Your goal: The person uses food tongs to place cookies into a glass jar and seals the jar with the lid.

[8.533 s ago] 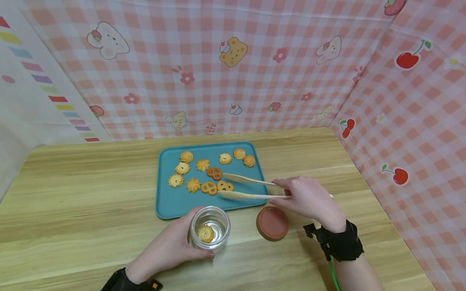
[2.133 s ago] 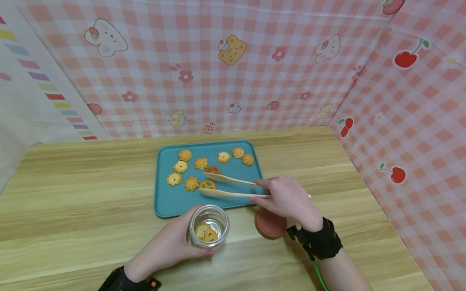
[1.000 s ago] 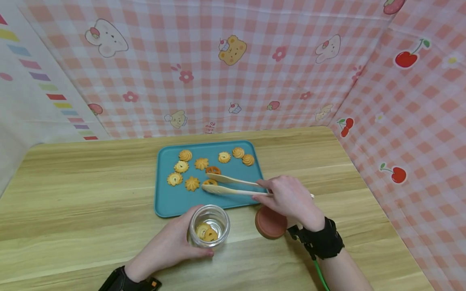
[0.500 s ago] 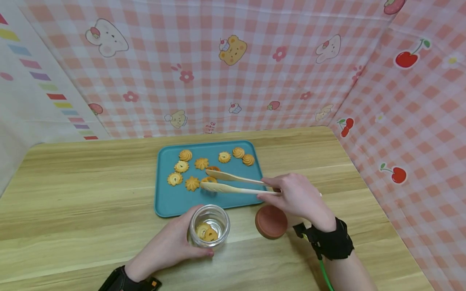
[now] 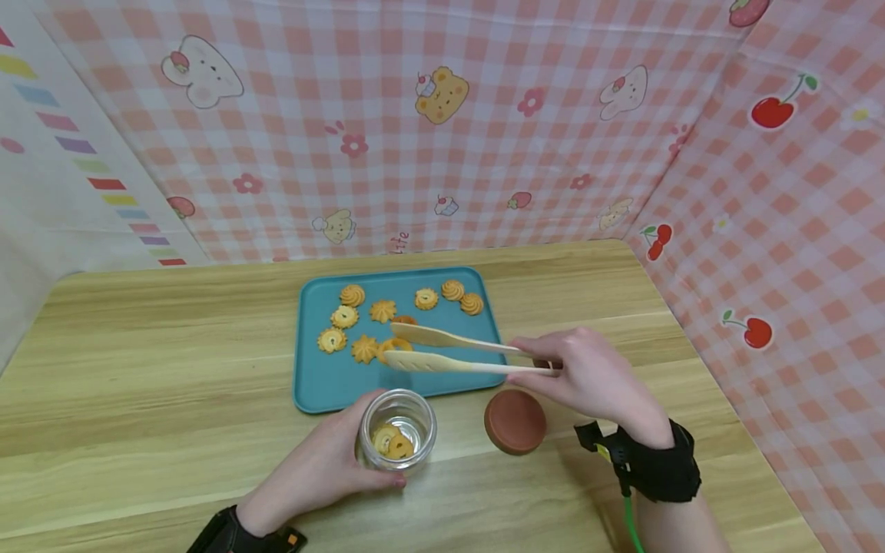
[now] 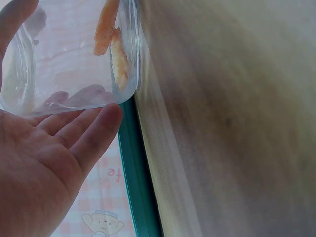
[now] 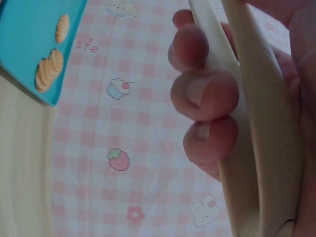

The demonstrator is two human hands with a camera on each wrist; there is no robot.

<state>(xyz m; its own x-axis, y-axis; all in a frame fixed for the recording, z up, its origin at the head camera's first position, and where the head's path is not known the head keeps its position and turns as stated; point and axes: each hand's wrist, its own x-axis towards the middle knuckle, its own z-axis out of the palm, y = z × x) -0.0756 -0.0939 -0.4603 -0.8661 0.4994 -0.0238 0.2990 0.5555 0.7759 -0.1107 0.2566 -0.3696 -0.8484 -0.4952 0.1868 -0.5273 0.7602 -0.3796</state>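
Observation:
My left hand point(image 5: 325, 468) holds a clear glass jar point(image 5: 369, 453) upright near the front of the tray, thumb on one side and fingers on the other. Two cookies point(image 5: 399, 446) lie at the bottom of the jar. My right hand point(image 5: 588, 376) grips wooden tongs point(image 5: 477, 367), whose arms stand apart over the blue tray point(image 5: 311, 392). Under the tong tips are a ring-holed pretzel cookie point(image 5: 396, 345) and a darker pretzel point(image 5: 405, 319), both partly hidden. I see nothing pinched between the tips. In the right wrist view my fingers point(image 7: 205, 94) curl round the tongs point(image 7: 266, 108).
Several other cookies lie on the tray, among them a flower-shaped one point(image 5: 365, 349) and swirled ones point(image 5: 472, 304). A round brown lid point(image 5: 515, 422) rests on the wooden table point(image 5: 173, 384) right of the jar. Checked cloth point(image 5: 387, 115) rises behind and at the right.
Compared with the oldest frame, a pretzel cookie has gone from the tray and a second cookie is in the jar. Lately the right hand has shifted right and the tongs have lifted off the pretzel.

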